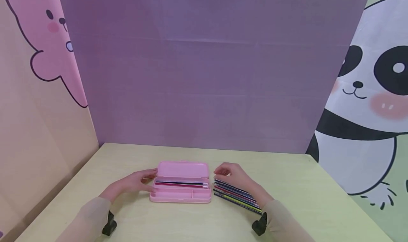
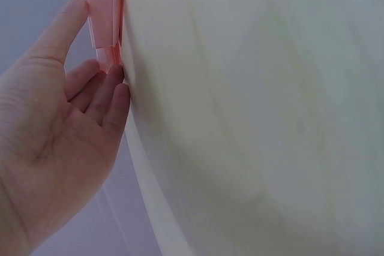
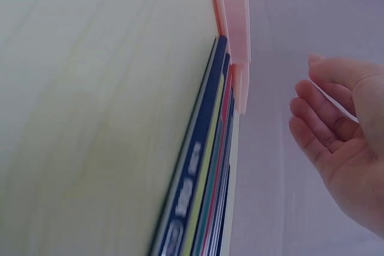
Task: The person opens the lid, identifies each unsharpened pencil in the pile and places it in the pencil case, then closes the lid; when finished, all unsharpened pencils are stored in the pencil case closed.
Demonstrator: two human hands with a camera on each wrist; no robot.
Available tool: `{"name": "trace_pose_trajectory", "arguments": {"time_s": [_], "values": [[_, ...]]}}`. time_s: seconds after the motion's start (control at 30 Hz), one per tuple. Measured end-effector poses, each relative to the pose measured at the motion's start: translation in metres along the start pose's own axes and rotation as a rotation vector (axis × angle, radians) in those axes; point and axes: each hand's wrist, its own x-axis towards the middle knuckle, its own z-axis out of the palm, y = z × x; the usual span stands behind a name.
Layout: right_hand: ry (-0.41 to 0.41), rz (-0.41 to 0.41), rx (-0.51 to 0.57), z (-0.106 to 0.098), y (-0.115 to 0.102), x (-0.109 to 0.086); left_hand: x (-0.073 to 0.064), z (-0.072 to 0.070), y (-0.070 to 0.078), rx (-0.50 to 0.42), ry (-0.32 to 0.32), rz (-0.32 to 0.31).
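A pink pencil case [image 1: 170, 196] lies with its lid [image 1: 182, 170] folded back on the table. Dark and red pencils [image 1: 181, 184] fill its rear compartment lengthwise. At the case's left end my left hand [image 1: 135, 181] rests its thumb on the case body and its fingertips by the lid. In the left wrist view that hand [image 2: 72, 100] has its fingers loosely bent against the pink edge. To the right, a row of loose pencils [image 1: 237, 197] lies aslant. My right hand [image 1: 234, 174] hovers over their far ends, fingers loosely curled, nothing between them in the right wrist view.
The pale wooden table [image 1: 178, 222] carries the case and the pencils. Behind it stands a purple backdrop [image 1: 204, 75]. A panda picture [image 1: 360, 164] is on the right and a pink cartoon figure [image 1: 47, 47] on the left wall. The case's front compartment has a small divider.
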Motion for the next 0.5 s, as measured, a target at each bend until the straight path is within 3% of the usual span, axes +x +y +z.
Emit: {"name": "trace_pose_trajectory", "arguments": {"time_s": [0.17, 0.5], "values": [[0.001, 0.007, -0.009, -0.009, 0.006, -0.008, 0.000, 0.000, 0.001, -0.007, -0.003, 0.004], [-0.008, 0.024, -0.015, -0.020, 0.017, -0.023, 0.001, 0.001, 0.000, -0.015, 0.006, -0.048]]}}
